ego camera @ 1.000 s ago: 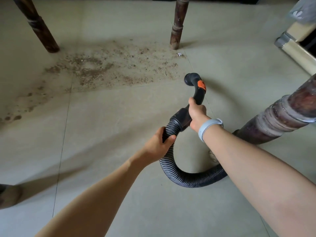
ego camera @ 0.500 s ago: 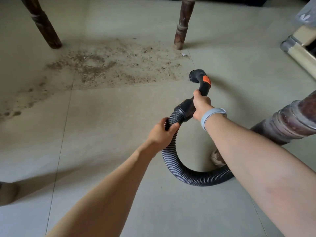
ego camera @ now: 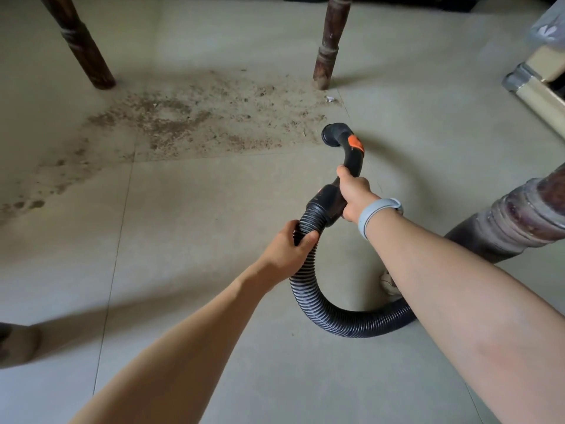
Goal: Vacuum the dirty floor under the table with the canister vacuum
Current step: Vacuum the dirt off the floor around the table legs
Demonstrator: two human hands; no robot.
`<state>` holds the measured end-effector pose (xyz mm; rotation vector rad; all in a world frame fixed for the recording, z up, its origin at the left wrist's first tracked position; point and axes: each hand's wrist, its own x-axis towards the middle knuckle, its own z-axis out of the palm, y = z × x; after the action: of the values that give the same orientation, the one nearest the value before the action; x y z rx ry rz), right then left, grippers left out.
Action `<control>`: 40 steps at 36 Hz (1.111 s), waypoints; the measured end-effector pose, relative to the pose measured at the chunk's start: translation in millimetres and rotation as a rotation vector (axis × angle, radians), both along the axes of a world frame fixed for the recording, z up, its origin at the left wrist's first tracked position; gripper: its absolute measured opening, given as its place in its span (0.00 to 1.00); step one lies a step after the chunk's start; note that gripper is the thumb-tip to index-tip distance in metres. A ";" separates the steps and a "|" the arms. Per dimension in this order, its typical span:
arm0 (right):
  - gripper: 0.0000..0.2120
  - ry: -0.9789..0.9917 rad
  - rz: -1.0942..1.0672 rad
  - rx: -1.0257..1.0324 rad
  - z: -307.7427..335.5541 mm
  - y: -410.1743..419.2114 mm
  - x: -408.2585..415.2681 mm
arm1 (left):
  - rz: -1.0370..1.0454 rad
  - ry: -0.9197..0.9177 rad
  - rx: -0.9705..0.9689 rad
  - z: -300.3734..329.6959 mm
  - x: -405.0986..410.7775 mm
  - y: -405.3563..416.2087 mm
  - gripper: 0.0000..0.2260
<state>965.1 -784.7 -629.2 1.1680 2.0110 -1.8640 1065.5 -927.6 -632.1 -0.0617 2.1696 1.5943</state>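
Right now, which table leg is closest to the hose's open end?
The slim far leg at top centre, standing at the dirt patch's right edge. The hose mouth sits just below it; the other legs are farther off.

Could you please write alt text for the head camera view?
Both hands hold a black vacuum hose: the right hand grips its curved handle, the left hand the ribbed hose, nozzle opening beside scattered brown dirt between table legs.

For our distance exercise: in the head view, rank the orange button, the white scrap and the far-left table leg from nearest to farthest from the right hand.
1. Orange button: just ahead of the right hand, on the handle.
2. White scrap: farther ahead, beside the middle leg.
3. Far-left table leg: far corner, across the dirt.
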 end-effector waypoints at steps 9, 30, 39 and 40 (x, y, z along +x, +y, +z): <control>0.23 -0.003 0.031 -0.036 -1.3 -6.5 11.3 | -0.031 0.020 -0.041 7.9 18.3 -9.0 0.17; 0.18 0.001 0.075 -0.062 -2.3 -17.1 -9.9 | 0.062 0.031 0.029 6.5 9.6 -13.5 0.14; 0.20 0.003 0.102 -0.049 -4.5 -21.8 -9.9 | 0.075 0.014 0.027 3.7 10.8 -14.3 0.14; 0.20 -0.001 0.104 -0.043 -5.4 -21.6 -8.7 | 0.068 0.016 0.016 3.3 12.1 -14.6 0.14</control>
<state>956.4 -806.3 -634.6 1.0322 1.9812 -1.8467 1077.7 -942.2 -628.8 -0.1199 2.1879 1.6547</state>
